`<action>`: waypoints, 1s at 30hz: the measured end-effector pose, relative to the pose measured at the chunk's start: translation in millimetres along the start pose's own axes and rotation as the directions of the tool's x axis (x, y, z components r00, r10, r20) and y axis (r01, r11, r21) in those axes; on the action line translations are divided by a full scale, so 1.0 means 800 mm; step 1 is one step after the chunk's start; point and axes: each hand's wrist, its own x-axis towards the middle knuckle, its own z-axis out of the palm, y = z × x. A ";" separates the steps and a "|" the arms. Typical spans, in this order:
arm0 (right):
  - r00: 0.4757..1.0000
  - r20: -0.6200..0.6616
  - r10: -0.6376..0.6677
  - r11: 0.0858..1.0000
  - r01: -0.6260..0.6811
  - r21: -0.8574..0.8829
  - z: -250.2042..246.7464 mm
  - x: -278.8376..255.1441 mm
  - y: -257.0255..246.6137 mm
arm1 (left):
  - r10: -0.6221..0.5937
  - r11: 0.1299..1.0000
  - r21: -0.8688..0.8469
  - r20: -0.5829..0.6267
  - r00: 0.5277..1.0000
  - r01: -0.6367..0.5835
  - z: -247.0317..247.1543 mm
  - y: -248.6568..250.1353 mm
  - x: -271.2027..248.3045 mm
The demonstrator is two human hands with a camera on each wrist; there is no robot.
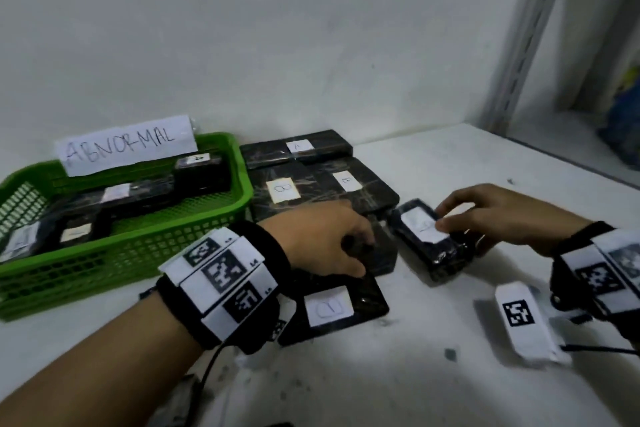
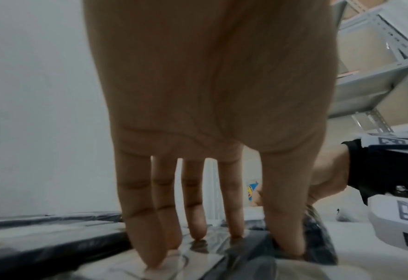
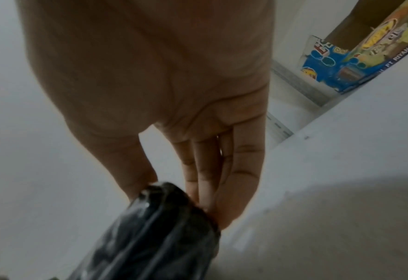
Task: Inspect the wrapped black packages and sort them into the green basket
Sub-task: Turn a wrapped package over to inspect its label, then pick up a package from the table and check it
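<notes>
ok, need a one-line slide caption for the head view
Right hand grips a wrapped black package on the table; left hand rests on another beside the green basket.

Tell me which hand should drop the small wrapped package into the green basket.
Right, probably: the right hand already grips the small package. The left hand only presses a flat package, though it sits nearer the green basket.

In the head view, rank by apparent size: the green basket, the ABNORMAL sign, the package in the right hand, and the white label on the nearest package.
1. Green basket
2. ABNORMAL sign
3. Package in the right hand; close to the sign, so unsure.
4. White label
</notes>
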 end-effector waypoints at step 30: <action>0.596 0.652 -0.469 0.579 0.765 -0.283 0.192 -0.058 -0.252 | -0.481 0.846 -0.216 0.086 0.873 0.487 0.068 -0.119 -0.280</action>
